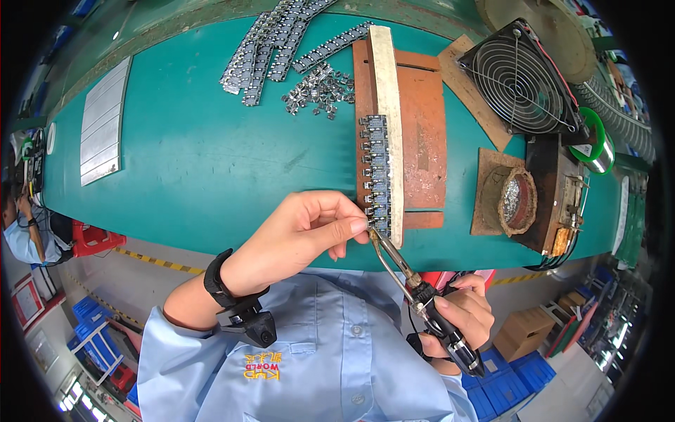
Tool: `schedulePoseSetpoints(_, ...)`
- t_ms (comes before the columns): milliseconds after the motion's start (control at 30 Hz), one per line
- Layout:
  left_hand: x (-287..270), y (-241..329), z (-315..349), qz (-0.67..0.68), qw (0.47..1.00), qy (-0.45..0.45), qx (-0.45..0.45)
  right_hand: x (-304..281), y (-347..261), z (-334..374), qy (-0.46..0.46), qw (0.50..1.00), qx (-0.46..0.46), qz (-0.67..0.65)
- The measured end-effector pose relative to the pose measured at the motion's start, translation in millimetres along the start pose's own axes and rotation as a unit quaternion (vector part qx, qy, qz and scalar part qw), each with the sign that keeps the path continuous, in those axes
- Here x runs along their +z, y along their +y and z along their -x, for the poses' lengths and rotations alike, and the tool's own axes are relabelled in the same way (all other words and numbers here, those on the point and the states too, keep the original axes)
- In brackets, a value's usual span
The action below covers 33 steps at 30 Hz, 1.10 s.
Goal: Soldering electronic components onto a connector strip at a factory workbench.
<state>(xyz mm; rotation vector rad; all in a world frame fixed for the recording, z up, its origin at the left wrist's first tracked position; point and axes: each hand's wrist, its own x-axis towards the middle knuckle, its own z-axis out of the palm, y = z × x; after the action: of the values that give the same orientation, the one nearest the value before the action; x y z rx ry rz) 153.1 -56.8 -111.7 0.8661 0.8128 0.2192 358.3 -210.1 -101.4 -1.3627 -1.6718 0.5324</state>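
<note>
A strip of small circuit boards with metal connectors along its left edge lies against a pale bar on a reddish-brown wooden board. At the strip's near end my left hand is closed in a pinch. Whatever its fingertips hold is too small and covered to make out. My right hand is wrapped round the black handle of a soldering iron with a thin curved feed tube beside it. The iron's tip meets the strip's near end, close to my left fingertips.
Loose metal connectors are heaped beyond my left hand, with more board strips piled behind. A metal plate lies at left. On the right are a fan, a crusted pot and a green solder spool. Another person sits far left.
</note>
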Motion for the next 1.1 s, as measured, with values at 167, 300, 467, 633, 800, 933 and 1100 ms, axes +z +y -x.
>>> schedulePoseSetpoints(167, 0, 0, 0, 0.007, 1.000, 0.002, 0.000, 1, 4, 16, 0.090, 0.995, 0.003, -0.031)
schedulePoseSetpoints(300, 2, 1, 0, 0.001, 1.000, -0.002, 0.002, 16, 17, 55, 0.366, 0.924, 0.094, 0.058)
schedulePoseSetpoints(467, 2, 0, 2, -0.008, 1.000, 0.008, 0.011, 15, 21, 52, 0.313, 0.879, 0.313, 0.179)
schedulePoseSetpoints(633, 1, -3, 3, -0.044, 0.998, 0.026, 0.039, 19, 18, 44, 0.360, 0.900, 0.222, 0.103)
schedulePoseSetpoints(800, -7, -3, 5, -0.207, 0.954, 0.134, 0.173, 28, 23, 30, 0.317, 0.934, 0.162, -0.004)
schedulePoseSetpoints(933, -18, 8, 3, -0.470, 0.774, 0.277, 0.322, 37, 21, 6, 0.298, 0.941, 0.145, -0.070)
schedulePoseSetpoints(1100, -46, 21, -15, -0.514, 0.711, 0.349, 0.329, 40, 34, 0, 0.291, 0.933, 0.174, -0.120)
